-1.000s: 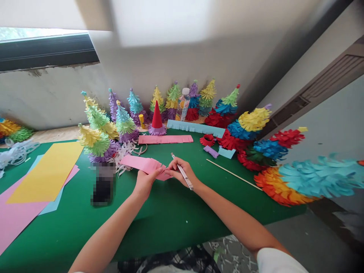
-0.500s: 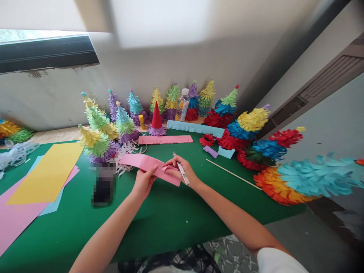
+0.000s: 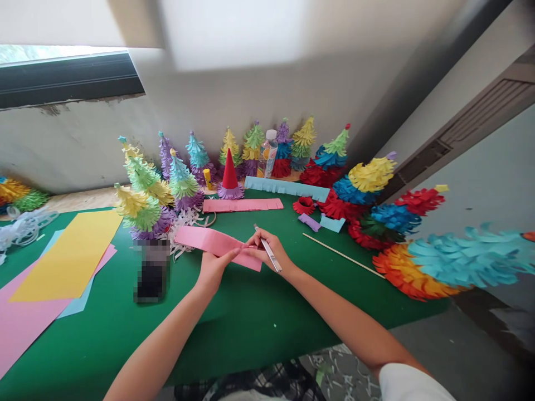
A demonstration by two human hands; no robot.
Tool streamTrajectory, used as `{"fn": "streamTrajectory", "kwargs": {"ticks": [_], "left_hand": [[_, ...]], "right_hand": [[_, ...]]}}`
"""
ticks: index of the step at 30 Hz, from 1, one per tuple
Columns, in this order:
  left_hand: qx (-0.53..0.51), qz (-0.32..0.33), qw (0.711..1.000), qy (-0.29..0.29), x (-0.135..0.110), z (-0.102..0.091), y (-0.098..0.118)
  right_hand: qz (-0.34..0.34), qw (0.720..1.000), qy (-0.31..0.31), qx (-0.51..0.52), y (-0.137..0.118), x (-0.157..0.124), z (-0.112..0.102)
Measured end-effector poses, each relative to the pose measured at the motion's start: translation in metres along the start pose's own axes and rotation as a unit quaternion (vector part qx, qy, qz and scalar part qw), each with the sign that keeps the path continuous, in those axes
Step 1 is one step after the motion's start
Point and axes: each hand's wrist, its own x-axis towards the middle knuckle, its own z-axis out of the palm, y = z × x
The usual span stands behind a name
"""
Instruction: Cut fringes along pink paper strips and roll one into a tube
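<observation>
Mid-table, both hands pinch pink paper strip [image 3: 217, 245]: left hand [image 3: 213, 268] at its fold, right hand [image 3: 267, 253] also gripping metal tool [image 3: 268, 249]. Green table [image 3: 251, 323] bare toward near edge; paper trees [image 3: 146, 192] crowd far edge.

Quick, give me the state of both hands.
Left hand: closed on the pink paper strip.
Right hand: closed, holding a slim metal tool and pinching the same strip.
</observation>
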Motion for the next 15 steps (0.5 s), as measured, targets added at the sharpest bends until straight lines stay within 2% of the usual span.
{"fn": "streamTrajectory", "kwargs": {"ticks": [3,8,15], "left_hand": [[0.043,0.021,0.999,-0.007,-0.0025,0.0015,0.002],[0.037,0.012,0.999,-0.002,-0.0035,0.0034,0.0041],[-0.055,-0.018,0.998,0.013,-0.002,0.0037,0.0025]], "right_hand": [[0.01,1.0,-0.024,0.01,-0.0009,-0.0016,0.0023],[0.013,0.999,-0.02,0.033,0.0,-0.0016,0.004],[0.016,0.999,-0.01,0.042,0.0024,-0.0007,0.003]]}}
